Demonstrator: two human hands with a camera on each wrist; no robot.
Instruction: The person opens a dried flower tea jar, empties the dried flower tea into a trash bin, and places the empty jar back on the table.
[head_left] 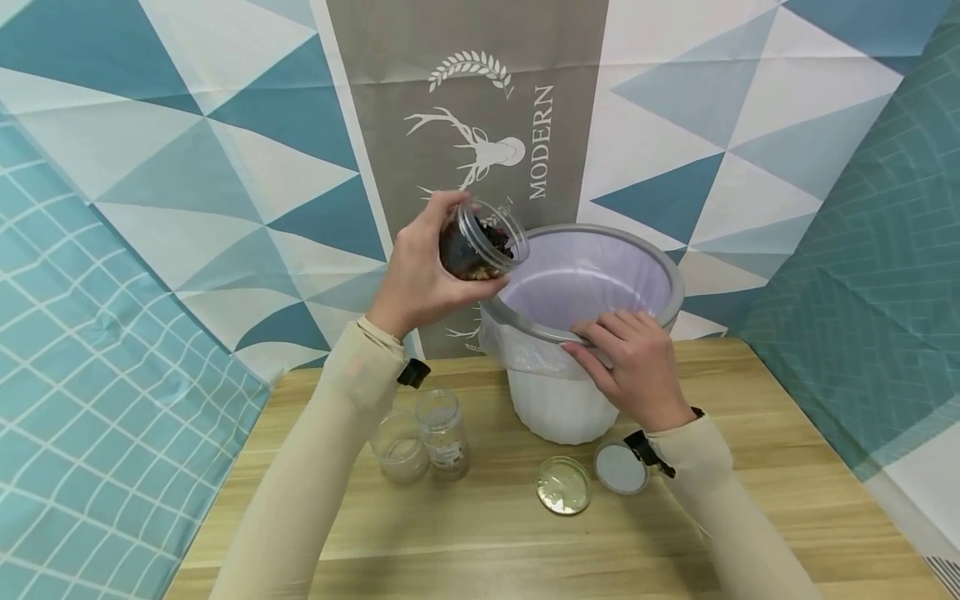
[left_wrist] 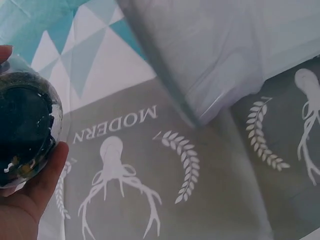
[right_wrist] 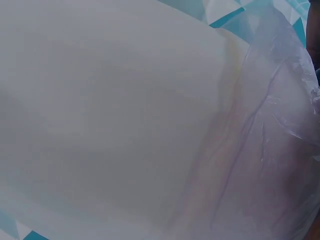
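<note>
My left hand point(head_left: 420, 275) grips a clear jar point(head_left: 463, 250) with dark, dried-looking contents. The jar is uncapped and tilted, its mouth turned right toward the near-left rim of a white trash can point(head_left: 562, 408). In the left wrist view the dark base of the jar point(left_wrist: 25, 130) shows between thumb and fingers. A thin translucent bag point(head_left: 517, 354) lines the can and folds over its outside, under a grey rim ring point(head_left: 600, 228). My right hand point(head_left: 637, 367) holds the front right of that rim, fingers over the edge and thumb outside. The can stands upright.
Two clear open containers, a short jar point(head_left: 401, 450) and a taller labelled jar point(head_left: 448, 446), stand on the wooden table point(head_left: 465, 550) at left. A gold-toned lid point(head_left: 563, 486) and a white-faced lid point(head_left: 621, 468) lie in front of the can. Patterned cloth point(head_left: 660, 100) hangs behind.
</note>
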